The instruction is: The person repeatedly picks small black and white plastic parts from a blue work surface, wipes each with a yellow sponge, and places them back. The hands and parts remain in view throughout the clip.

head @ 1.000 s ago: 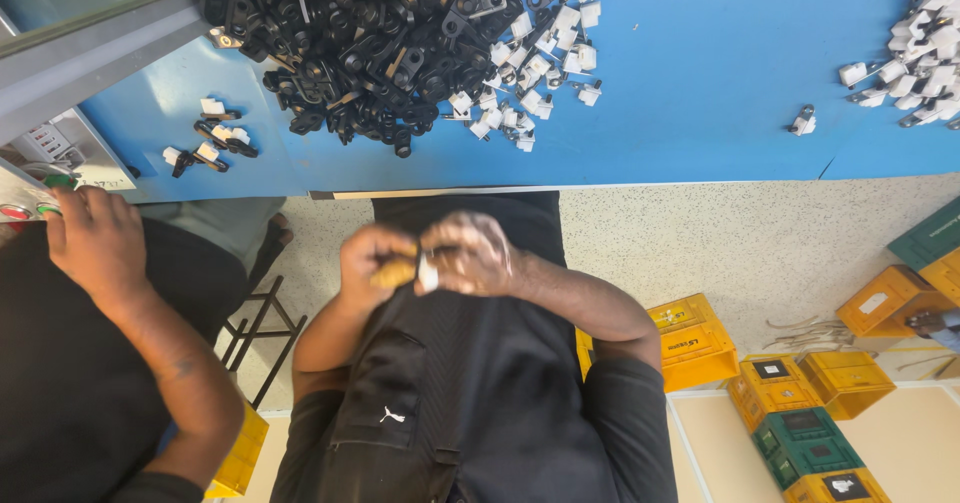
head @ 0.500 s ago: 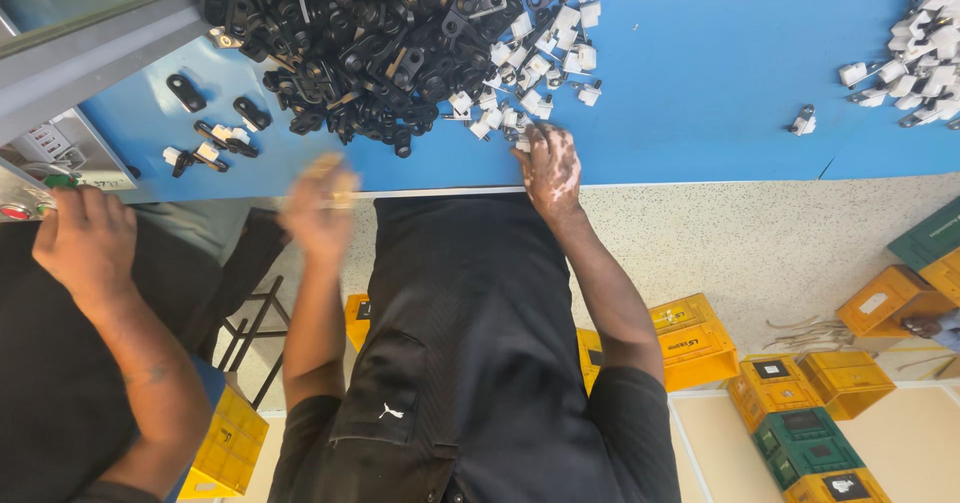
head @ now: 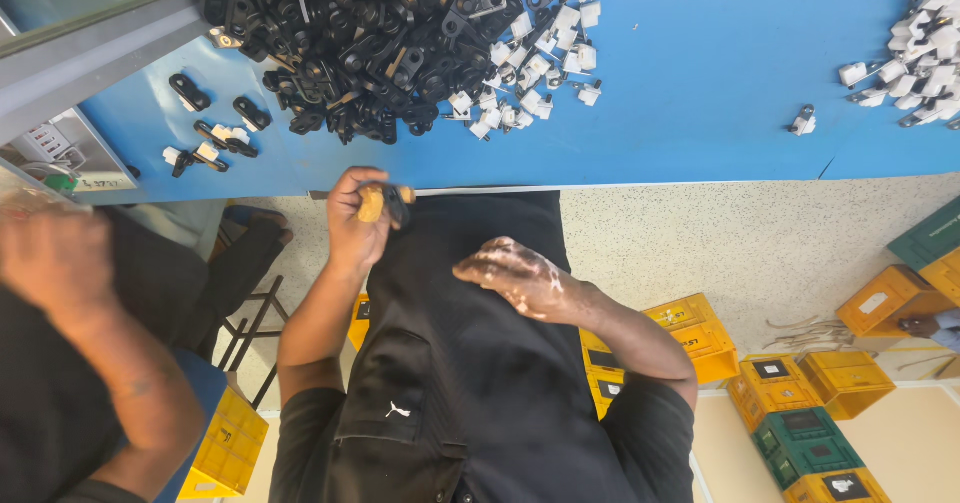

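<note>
Black part (head: 397,201) now off table (head: 700,113).

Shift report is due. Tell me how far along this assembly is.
Done: a few joined pieces lie near the table edge. In hand: the left hand pinches a black part; the right hand looks empty. Left: the big black pile and white clips beside it, so most remains.

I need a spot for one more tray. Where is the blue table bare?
Bare blue table lies between the black parts pile with its white clips and the white pile, save one stray clip. The left end is crowded.
</note>
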